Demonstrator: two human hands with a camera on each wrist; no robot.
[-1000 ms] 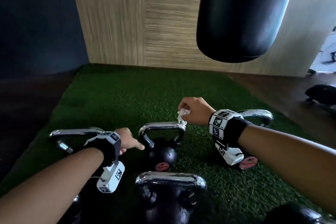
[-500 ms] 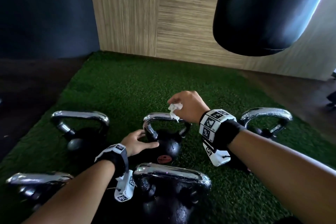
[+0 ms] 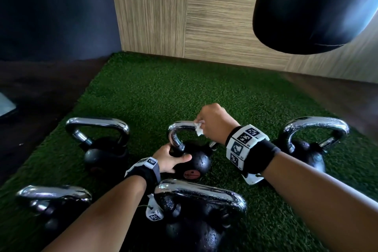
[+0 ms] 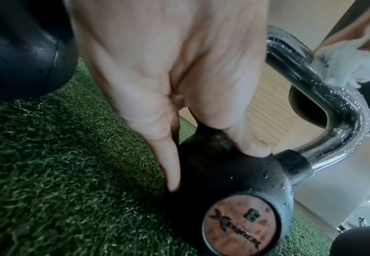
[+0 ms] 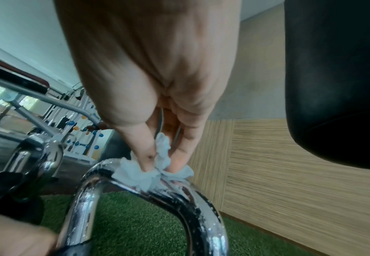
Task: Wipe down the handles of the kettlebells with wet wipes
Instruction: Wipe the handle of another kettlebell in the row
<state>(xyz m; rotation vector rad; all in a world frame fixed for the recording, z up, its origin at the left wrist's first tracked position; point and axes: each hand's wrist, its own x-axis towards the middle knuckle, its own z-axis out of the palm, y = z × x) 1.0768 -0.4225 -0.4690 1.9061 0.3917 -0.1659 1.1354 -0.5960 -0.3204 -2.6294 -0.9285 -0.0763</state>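
The middle kettlebell [image 3: 199, 161] is a black ball with a wet chrome handle [image 3: 178, 129] and stands on green turf. My left hand [image 3: 169, 159] grips it low down, thumb across the ball [image 4: 234, 181] and fingers round the left foot of the handle. My right hand [image 3: 214, 120] pinches a crumpled white wet wipe [image 3: 198, 129] against the top bar of the handle. In the right wrist view the wipe [image 5: 140, 175] lies pressed on the handle [image 5: 179, 195] under thumb and fingertips. Water drops cover the handle [image 4: 324, 90].
Other chrome-handled kettlebells stand around on the turf mat [image 3: 184, 92]: back left [image 3: 102, 153], right [image 3: 306, 153], front middle [image 3: 200, 192], front left [image 3: 51, 196]. A black punching bag [image 3: 317, 6] hangs at upper right. A wood-panelled wall [image 3: 184, 16] stands behind, dark floor on both sides.
My left hand reached forward from near the left kettlebell and took hold of the middle one. My right hand brought the wipe down along that handle's top bar.
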